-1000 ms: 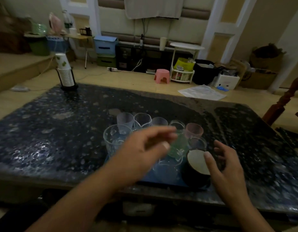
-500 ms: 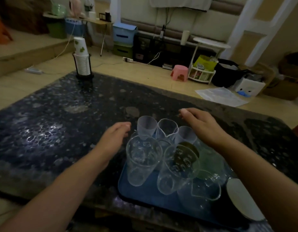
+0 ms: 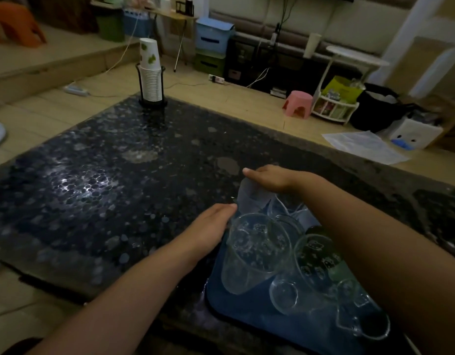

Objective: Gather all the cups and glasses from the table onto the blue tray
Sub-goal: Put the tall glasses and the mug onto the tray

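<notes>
A blue tray (image 3: 236, 302) sits at the near right of the dark speckled table (image 3: 98, 190), crowded with several clear cups and glasses. A large clear glass (image 3: 254, 252) stands at its left front and a printed glass (image 3: 317, 262) beside it. My left hand (image 3: 211, 228) lies flat with straight fingers against the tray's left edge. My right hand (image 3: 269, 178) reaches over the far cups, fingers extended, resting on the top of a small clear cup (image 3: 246, 198). My right forearm hides the cups on the tray's right side.
A stack of paper cups (image 3: 150, 70) stands in a black holder at the table's far edge. Beyond the table the floor holds a pink stool (image 3: 298, 107), a white rack (image 3: 336, 108), storage boxes (image 3: 213, 44) and cables.
The view has moved closer and to the left. My left hand has moved up to the tray's left edge and my right hand has reached further left over the far cups.
</notes>
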